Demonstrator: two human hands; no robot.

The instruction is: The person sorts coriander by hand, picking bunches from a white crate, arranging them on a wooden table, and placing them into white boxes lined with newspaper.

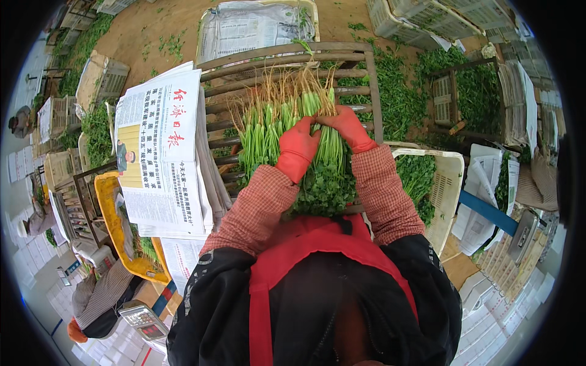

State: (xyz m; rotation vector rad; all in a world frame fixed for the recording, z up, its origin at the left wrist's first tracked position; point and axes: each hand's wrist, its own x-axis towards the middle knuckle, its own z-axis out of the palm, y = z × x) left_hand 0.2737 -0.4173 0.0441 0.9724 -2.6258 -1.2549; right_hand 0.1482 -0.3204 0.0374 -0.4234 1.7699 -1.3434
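Bunches of leafy green herbs (265, 137), with pale stems and brown roots, lie side by side on a slatted rack (361, 82), roots away from me. My left hand (300, 146), in a red rubber glove, rests on the stems, its thumb and fingers near the root ends. My right hand (345, 126), gloved alike, has its fingers on the upper stems of the rightmost bunch, close to the left fingertips. Whether either hand grips stems is hard to tell. Leaves (325, 192) spread below, between my forearms.
A stack of newspapers (160, 201) covers the rack's left side. A yellow crate (107, 219) stands at left, a cream crate with greens (446, 183) at right, and a paper-lined crate (201, 36) beyond the rack. A digital scale (144, 320) is at lower left, near a person (103, 297).
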